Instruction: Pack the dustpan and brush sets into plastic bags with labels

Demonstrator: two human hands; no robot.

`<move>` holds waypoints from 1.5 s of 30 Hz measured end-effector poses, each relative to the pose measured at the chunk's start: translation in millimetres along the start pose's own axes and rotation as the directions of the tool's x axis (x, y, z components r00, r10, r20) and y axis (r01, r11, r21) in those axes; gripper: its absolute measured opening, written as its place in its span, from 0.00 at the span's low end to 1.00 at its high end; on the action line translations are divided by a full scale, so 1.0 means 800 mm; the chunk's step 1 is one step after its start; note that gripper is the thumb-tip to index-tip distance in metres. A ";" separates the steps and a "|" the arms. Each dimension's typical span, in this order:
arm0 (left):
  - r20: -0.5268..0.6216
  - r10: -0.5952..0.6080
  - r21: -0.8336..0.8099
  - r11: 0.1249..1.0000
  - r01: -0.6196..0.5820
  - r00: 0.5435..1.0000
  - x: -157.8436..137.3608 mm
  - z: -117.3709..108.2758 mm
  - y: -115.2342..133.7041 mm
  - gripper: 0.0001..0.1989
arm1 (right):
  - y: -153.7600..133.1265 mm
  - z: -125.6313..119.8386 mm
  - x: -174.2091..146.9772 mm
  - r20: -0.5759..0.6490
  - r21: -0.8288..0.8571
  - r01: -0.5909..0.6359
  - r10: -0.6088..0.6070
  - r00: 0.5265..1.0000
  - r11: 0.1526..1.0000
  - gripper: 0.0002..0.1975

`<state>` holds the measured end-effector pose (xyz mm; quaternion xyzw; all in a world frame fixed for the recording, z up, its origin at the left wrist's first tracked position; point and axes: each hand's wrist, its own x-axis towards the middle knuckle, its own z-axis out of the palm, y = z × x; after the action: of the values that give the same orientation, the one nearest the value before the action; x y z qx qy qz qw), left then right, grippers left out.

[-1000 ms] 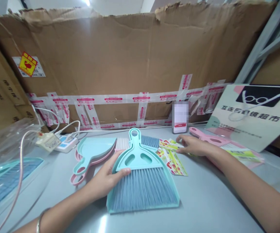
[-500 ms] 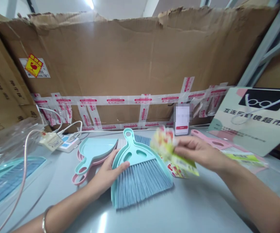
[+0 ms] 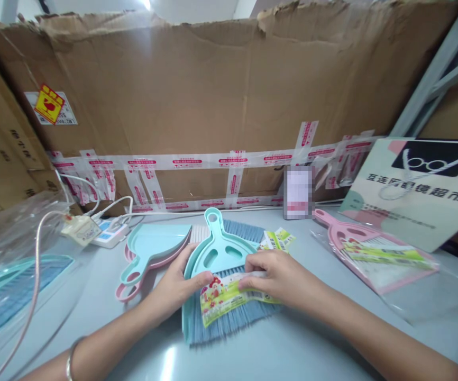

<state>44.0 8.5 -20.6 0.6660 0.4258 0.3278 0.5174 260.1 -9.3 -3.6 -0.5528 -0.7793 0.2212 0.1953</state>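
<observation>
My left hand [image 3: 183,280] grips the left side of a turquoise dustpan [image 3: 186,320], its thumb lying over the hand brush [image 3: 220,253] nested on it. The brush's grey-blue bristles [image 3: 232,328] point toward me. Between thumb and fingers, my right hand [image 3: 271,275] pinches a yellow-green printed label [image 3: 217,306] that lies across the bristles. Part of the label is hidden by those fingers. Behind that hand more labels [image 3: 278,239] rest on the table, near another brush's bristles [image 3: 245,231].
At left, turquoise and pink dustpans [image 3: 155,241] lie stacked, near a power strip [image 3: 110,233] with cables. A bagged pink brush set [image 3: 372,248] lies at right, before a printed sign [image 3: 415,196]. A phone [image 3: 298,193] leans against the large carton [image 3: 197,95].
My right hand has moved left and down with the label, bringing it from beside the brush onto the bristles. The left hand keeps its hold on the set.
</observation>
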 end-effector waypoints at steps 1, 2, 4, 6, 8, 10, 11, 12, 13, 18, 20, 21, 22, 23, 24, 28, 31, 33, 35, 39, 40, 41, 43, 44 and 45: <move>-0.005 -0.007 -0.007 1.000 0.007 1.000 0.000 0.000 0.001 0.30 | -0.001 0.000 0.000 -0.003 -0.007 -0.004 0.004 1.000 1.000 0.09; -0.010 -0.009 -0.012 1.000 0.008 1.000 0.000 -0.001 0.002 0.30 | -0.003 0.001 0.000 -0.007 -0.011 -0.008 0.008 1.000 1.000 0.09; -0.014 -0.002 -0.006 1.000 0.002 1.000 -0.001 -0.001 0.004 0.30 | -0.004 0.002 0.001 -0.015 -0.007 -0.022 0.022 1.000 1.000 0.10; -0.012 -0.011 0.033 0.999 0.011 1.000 -0.002 -0.001 0.007 0.33 | -0.003 0.004 0.003 -0.020 0.001 -0.036 0.036 0.999 0.999 0.11; -0.007 -0.029 0.089 0.996 0.029 1.000 -0.004 -0.001 0.010 0.34 | -0.002 0.005 0.004 -0.031 -0.002 -0.035 0.035 0.999 0.999 0.12; -0.005 -0.033 0.125 0.992 0.033 0.999 -0.005 -0.001 0.011 0.33 | 0.000 0.007 0.004 -0.048 -0.015 -0.016 0.015 0.999 1.000 0.13; -0.004 -0.026 0.130 0.991 0.026 1.000 -0.005 0.000 0.011 0.32 | 0.000 0.007 0.003 -0.058 -0.022 -0.008 0.007 0.998 1.000 0.14; -0.005 -0.021 0.130 0.991 0.021 1.000 -0.005 0.000 0.011 0.31 | 0.001 0.007 0.003 -0.070 -0.028 -0.002 0.000 0.998 1.000 0.14; -0.011 -0.018 0.130 0.991 0.020 1.000 -0.005 -0.001 0.011 0.31 | 0.001 0.007 0.002 -0.081 -0.032 0.004 -0.006 0.997 0.999 0.15; -0.038 -0.033 0.112 0.993 0.037 0.999 -0.003 -0.002 0.010 0.33 | 0.001 0.008 0.001 -0.129 -0.035 0.051 -0.055 0.990 0.998 0.13; -0.042 -0.038 0.101 0.994 0.042 0.998 -0.003 -0.002 0.010 0.33 | 0.002 0.008 0.002 -0.143 -0.022 0.064 -0.067 0.987 0.998 0.12; -0.047 -0.042 0.095 0.994 0.046 0.998 -0.003 -0.002 0.011 0.33 | 0.002 0.008 0.001 -0.146 -0.010 0.068 -0.069 0.987 0.998 0.11; -0.053 -0.046 0.089 0.995 0.051 0.998 -0.003 -0.002 0.011 0.32 | 0.002 0.008 0.001 -0.146 0.006 0.072 -0.070 0.987 0.997 0.11; -0.058 -0.050 0.081 0.995 0.055 0.997 -0.003 -0.002 0.011 0.32 | 0.001 0.007 0.000 -0.145 0.023 0.075 -0.071 0.987 0.997 0.10; -0.062 -0.055 0.069 0.996 0.060 0.997 -0.004 -0.002 0.011 0.32 | 0.001 0.007 0.000 -0.147 0.041 0.082 -0.075 0.986 0.996 0.09; -0.072 -0.070 0.007 0.997 0.071 0.995 -0.004 -0.002 0.012 0.31 | 0.005 0.008 -0.002 -0.327 0.103 0.132 -0.092 0.941 0.986 0.11; -0.133 -0.067 -0.027 0.998 0.064 0.989 -0.004 -0.002 0.013 0.31 | 0.015 0.010 0.004 -0.606 0.246 0.139 0.040 0.794 0.959 0.28; -0.215 -0.050 -0.057 0.998 0.038 0.975 -0.004 -0.003 0.013 0.30 | 0.020 0.012 0.010 -0.667 0.457 0.172 0.209 0.715 0.872 0.34; -0.293 -0.015 -0.093 0.996 -0.012 0.956 -0.004 -0.004 0.013 0.30 | 0.020 0.015 0.012 -0.528 0.715 0.202 0.328 0.783 0.669 0.35; -0.362 0.064 -0.101 0.989 -0.107 0.930 -0.006 0.001 0.012 0.30 | 0.000 0.029 0.005 0.010 0.978 -0.046 0.174 0.985 0.202 0.28; -0.354 0.080 -0.085 0.990 -0.117 0.932 -0.007 0.002 0.012 0.30 | -0.007 0.033 0.002 0.093 0.984 -0.115 0.157 0.983 0.135 0.26; -0.333 0.094 -0.064 0.991 -0.121 0.938 -0.007 0.004 0.011 0.30 | -0.013 0.036 0.000 0.141 0.984 -0.157 0.173 0.975 0.081 0.25; -0.263 0.112 -0.010 0.993 -0.118 0.958 -0.006 0.004 0.012 0.29 | -0.020 0.040 -0.002 0.181 0.982 -0.190 0.243 0.953 0.012 0.25; -0.218 0.119 0.032 0.993 -0.114 0.969 -0.006 0.001 0.013 0.28 | -0.021 0.040 -0.002 0.178 0.983 -0.185 0.276 0.944 -0.002 0.25; -0.172 0.124 0.093 0.990 -0.109 0.977 -0.005 -0.005 0.016 0.27 | -0.020 0.039 -0.001 0.168 0.985 -0.173 0.307 0.937 -0.008 0.26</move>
<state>41.6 5.4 -7.1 0.6788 0.4437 0.3977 0.4292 231.0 -18.8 -20.6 -0.3978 -0.2909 0.6990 0.5181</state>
